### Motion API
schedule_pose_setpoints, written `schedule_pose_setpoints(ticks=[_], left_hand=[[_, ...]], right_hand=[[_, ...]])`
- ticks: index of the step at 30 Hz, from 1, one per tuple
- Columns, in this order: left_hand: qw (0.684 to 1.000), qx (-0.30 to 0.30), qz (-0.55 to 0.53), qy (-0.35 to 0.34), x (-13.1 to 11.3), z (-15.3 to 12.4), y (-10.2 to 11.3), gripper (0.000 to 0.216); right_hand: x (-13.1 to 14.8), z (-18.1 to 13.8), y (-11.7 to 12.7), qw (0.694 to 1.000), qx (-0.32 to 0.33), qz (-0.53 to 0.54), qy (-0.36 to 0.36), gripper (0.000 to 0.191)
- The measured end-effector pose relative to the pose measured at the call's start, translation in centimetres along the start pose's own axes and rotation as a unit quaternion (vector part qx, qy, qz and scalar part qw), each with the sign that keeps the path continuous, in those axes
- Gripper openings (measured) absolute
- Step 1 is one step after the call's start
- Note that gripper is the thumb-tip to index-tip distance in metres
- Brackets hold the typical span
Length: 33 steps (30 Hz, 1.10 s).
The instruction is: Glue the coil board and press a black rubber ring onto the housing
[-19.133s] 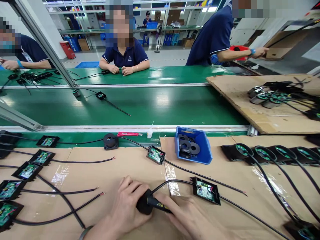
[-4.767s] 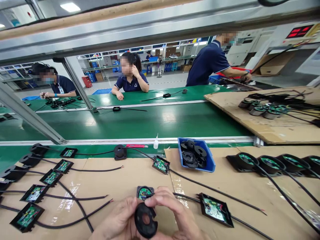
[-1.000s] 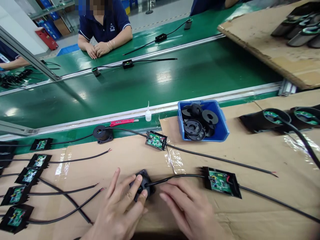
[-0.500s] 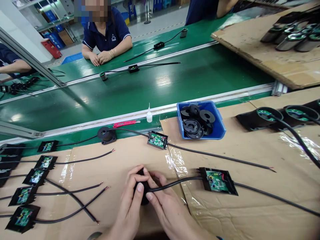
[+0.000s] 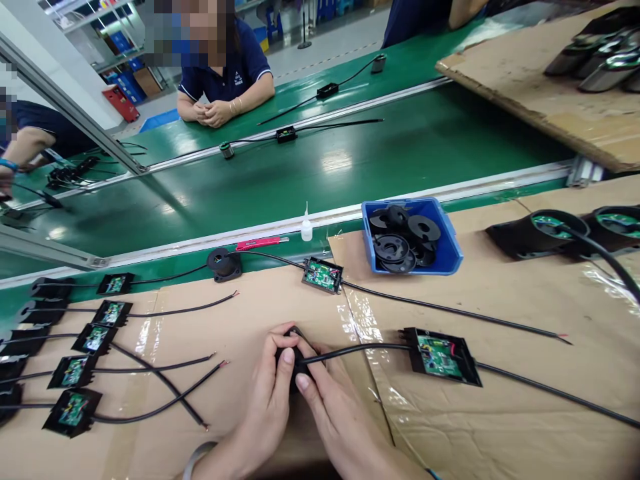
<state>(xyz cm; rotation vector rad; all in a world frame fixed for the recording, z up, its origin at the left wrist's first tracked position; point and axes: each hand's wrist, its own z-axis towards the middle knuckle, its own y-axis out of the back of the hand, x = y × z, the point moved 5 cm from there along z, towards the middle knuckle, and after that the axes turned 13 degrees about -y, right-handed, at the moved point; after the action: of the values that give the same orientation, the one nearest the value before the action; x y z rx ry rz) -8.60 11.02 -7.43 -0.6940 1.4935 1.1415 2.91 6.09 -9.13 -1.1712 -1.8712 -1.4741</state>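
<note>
Pressing down on the cardboard-covered tabletop (image 5: 240, 327), a small black round housing (image 5: 296, 355) was clamped between the left hand (image 5: 270, 407) and right hand (image 5: 340, 427), thumbs together on top, seemingly steadying it while its cable (image 5: 360, 348) trailed to an open circuit box (image 5: 443, 357).

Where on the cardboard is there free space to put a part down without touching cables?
Bare cardboard lies right of the blue bin, between the cups and the long cable. A smaller patch lies between the round part and the left hand. The left edge is crowded with boards and wires.
</note>
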Motion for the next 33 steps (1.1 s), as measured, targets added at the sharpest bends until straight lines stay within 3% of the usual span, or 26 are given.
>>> schedule_pose_setpoints(ticks=[12, 26, 33], left_hand=[[0.999, -0.017, 0.011, -0.026, -0.2, 0.9, 0.1, 0.034], [0.998, 0.019, -0.057, 0.006, -0.1, 2.2, 0.9, 0.045], [0.997, 0.026, -0.079, 0.007, 0.1, 2.5, 1.1, 0.044]], right_hand=[[0.9, 0.2, -0.3, 0.998, -0.05, 0.031, 0.007, 0.051], [-0.5, 1.0, -1.0, 0.994, -0.009, 0.108, -0.016, 0.055], [-0.1, 1.0, -0.6, 0.994, -0.02, 0.11, 0.017, 0.05]])
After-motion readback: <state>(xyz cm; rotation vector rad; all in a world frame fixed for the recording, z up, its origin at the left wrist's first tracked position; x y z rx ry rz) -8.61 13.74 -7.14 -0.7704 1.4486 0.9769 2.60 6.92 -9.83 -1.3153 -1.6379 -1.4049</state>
